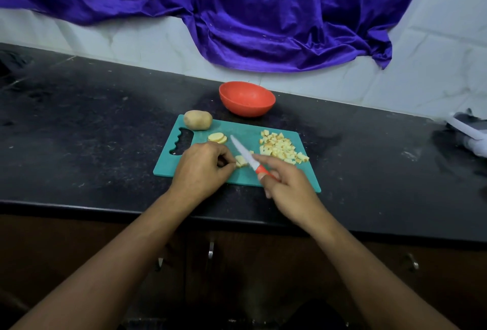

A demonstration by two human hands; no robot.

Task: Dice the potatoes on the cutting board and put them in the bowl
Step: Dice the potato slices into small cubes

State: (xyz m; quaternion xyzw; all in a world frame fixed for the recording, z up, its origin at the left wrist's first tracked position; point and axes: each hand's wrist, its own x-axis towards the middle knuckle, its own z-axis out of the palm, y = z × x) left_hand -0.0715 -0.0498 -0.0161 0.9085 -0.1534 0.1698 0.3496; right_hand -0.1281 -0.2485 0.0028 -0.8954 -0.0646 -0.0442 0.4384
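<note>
Fingers of the left hand point(200, 169) pinch a pale sliced potato piece point(241, 161); the right hand point(292, 187) grips a red-handled knife point(243, 150).

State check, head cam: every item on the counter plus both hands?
Bowl: upright, looks empty.
Whole potato: uncut, at board's far left corner.
Slices: stacked, not yet diced.
Dice pile: on board, right side.
Potato piece: pinched by left hand.
Knife: gripped by right hand, blade at the piece.
Cutting board: flat on the counter.
</note>
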